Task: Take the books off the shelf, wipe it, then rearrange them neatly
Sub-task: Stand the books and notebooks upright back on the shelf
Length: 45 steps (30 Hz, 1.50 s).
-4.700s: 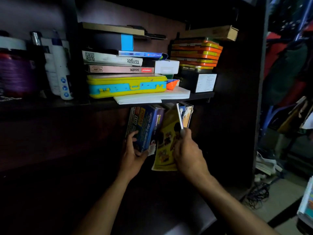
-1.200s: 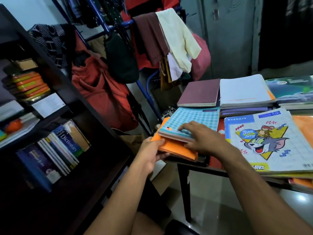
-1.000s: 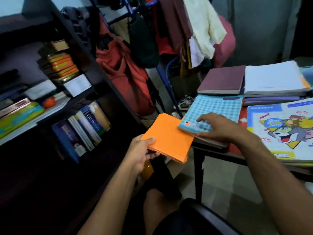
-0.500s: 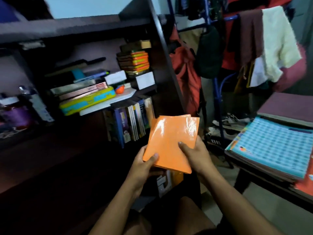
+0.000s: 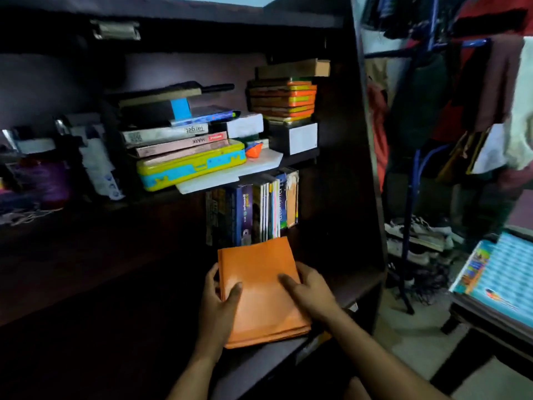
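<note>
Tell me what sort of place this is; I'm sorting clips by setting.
Probably a room in a home, a bedroom or study corner: a dark wooden bookshelf holding upright books, and a clothes rack hung with garments, shoes beneath it.

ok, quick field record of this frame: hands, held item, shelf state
held: orange book, flat, near end past the lower shelf front edge
left hand: grips book's left edge, thumb on cover
right hand: fingers resting on cover, right side
shelved: upright row of books just behind it
upper shelf: yellow-blue case under stacked books
</note>
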Available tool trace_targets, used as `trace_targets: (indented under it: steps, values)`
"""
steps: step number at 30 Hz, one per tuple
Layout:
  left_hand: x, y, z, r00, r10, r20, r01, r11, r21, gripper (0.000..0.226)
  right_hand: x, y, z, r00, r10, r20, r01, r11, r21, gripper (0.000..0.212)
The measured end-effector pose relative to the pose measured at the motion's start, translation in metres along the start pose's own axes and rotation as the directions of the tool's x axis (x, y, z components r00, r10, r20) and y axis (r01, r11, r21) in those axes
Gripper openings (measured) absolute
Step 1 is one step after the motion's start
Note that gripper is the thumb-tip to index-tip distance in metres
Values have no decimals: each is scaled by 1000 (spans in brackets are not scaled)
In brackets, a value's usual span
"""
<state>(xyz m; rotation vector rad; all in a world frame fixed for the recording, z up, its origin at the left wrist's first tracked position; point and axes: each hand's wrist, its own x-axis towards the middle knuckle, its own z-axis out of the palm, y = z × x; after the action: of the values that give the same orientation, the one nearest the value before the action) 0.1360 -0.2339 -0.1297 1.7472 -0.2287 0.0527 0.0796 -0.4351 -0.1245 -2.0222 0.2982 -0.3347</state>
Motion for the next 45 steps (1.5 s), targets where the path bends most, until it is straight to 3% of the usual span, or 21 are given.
trace_targets:
  steps: [2, 6, 13, 18, 23, 27, 30, 34, 37, 40, 42, 45]
  values:
    - [7, -8, 2, 1000, 23, -5, -23, 1000, 20, 59, 4, 3, 2, 997, -7, -83, 11, 999, 53, 25]
    - [5, -11, 6, 1000, 12, 24, -14, 997, 80, 54, -1, 5, -5, 994, -11, -106, 25, 991, 133, 16]
    - [-7, -3, 5, 996, 65, -60, -60, 995, 76, 44, 3, 14, -2, 981, 3, -195, 14, 996, 89, 23]
    - [-1, -11, 2, 998, 32, -46, -24, 989, 149, 44, 0, 12, -8, 980, 91, -180, -45, 969, 244, 21]
    - [2, -14, 6, 997, 65, 49, -79, 922, 379, 50, -5, 14, -17, 939, 119, -322, 41, 892, 450, 23]
    - [4, -15, 13, 960, 145, 241, -266, 746, 611, 37, -1, 20, -16, 910, 125, -395, 107, 850, 515, 28]
    - [8, -14, 16, 942, 138, 305, -310, 704, 640, 38, -5, 22, -15, 889, 94, -448, 167, 844, 510, 24]
    - [32, -9, 16, 897, 181, 402, -409, 682, 606, 30, -17, 9, -39, 772, 52, -634, 263, 882, 392, 17]
    - [66, 0, 23, 896, 389, 214, -438, 694, 571, 35, -1, -14, -68, 718, -110, -687, 374, 894, 247, 18]
    - [101, -2, 29, 897, 442, -31, -379, 802, 462, 78, 33, -22, -78, 723, -243, -647, 409, 905, 118, 20]
    - [118, -13, 32, 922, 386, -32, -350, 867, 355, 98, 57, -17, -73, 709, -291, -642, 422, 905, 57, 19]
    - [127, -26, 32, 911, 411, -16, -397, 888, 232, 99, 68, 0, -62, 681, -293, -671, 452, 889, 71, 15]
